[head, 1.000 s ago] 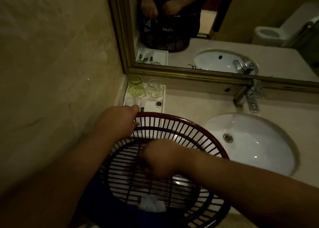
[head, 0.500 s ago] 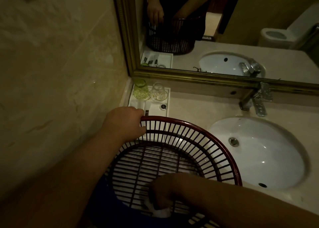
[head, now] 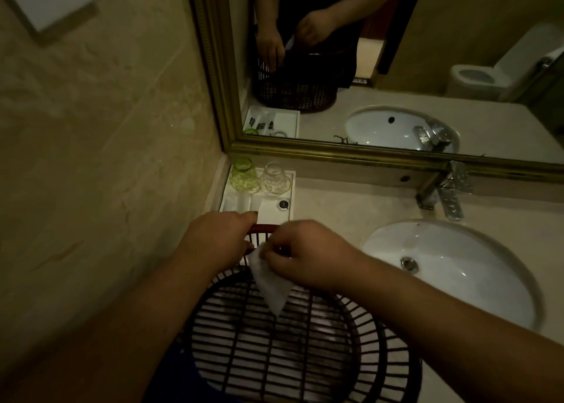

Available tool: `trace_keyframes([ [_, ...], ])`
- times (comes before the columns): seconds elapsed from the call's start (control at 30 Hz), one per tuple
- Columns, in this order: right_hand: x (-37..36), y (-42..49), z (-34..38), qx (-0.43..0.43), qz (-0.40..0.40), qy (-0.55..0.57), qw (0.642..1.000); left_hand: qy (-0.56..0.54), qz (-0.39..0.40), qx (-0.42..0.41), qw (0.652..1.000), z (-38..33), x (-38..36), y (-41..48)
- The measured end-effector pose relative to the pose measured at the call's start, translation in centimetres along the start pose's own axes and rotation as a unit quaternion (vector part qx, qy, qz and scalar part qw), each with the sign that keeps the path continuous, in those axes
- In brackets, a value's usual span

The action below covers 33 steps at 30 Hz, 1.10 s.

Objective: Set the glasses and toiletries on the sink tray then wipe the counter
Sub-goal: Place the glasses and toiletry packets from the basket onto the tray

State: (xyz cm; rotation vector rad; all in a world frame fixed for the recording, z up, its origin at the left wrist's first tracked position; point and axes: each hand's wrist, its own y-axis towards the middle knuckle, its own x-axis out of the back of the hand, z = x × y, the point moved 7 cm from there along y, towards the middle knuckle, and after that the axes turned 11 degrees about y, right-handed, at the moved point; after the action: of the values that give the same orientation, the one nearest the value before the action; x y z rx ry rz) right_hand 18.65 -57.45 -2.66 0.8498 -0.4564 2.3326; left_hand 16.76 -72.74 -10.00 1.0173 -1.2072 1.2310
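Observation:
A white tray [head: 273, 211] sits in the counter's back left corner by the mirror. On it stand a green glass [head: 243, 176] and a clear glass [head: 275, 179], both upside down, plus a small round dark item [head: 283, 204] and some white packets. My left hand [head: 218, 239] grips the far rim of a dark red slatted basket [head: 305, 350]. My right hand [head: 302, 254] pinches a white cloth or wipe [head: 271, 283] just above the basket, beside my left hand.
A white oval sink [head: 457, 268] lies right of the basket, with a chrome tap [head: 448, 189] behind it. A gold-framed mirror [head: 335, 152] runs along the back. The beige counter [head: 345, 201] stretches between tray and sink. The tiled wall closes the left side.
My right hand has come up from the basket's bottom with the white cloth pinched in it, and is now near the far rim. My left hand stays on the rim.

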Motion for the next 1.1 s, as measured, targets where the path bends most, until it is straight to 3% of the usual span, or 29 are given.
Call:
trace_keyframes([
  [0.23,6.3,4.7,0.1,0.007,-0.102,0.068,0.992,-0.016,0.002,0.019,1.0,0.2,0.0,-0.2],
  [0.33,6.8,8.0,-1.5,-0.009,-0.108,0.015,0.994,-0.012,-0.013,0.001,1.0,-0.2,0.0,-0.3],
  [0.47,5.1,13.1,-6.2,-0.079,-0.036,-0.136,0.987,-0.023,-0.015,0.0,1.0,-0.2,0.2,-0.4],
  [0.67,-1.0,17.4,-13.8,-0.139,0.147,-0.3,0.932,-0.023,-0.003,0.009,1.0,-0.4,0.3,-0.5],
  [0.8,-4.2,19.1,-17.0,-0.15,0.222,-0.332,0.904,-0.027,0.003,0.018,0.999,-0.2,0.3,-0.5],
  [1.1,-5.9,20.0,-19.2,-0.158,0.26,-0.323,0.896,-0.033,-0.002,0.024,0.999,-0.3,0.7,-0.5],
])
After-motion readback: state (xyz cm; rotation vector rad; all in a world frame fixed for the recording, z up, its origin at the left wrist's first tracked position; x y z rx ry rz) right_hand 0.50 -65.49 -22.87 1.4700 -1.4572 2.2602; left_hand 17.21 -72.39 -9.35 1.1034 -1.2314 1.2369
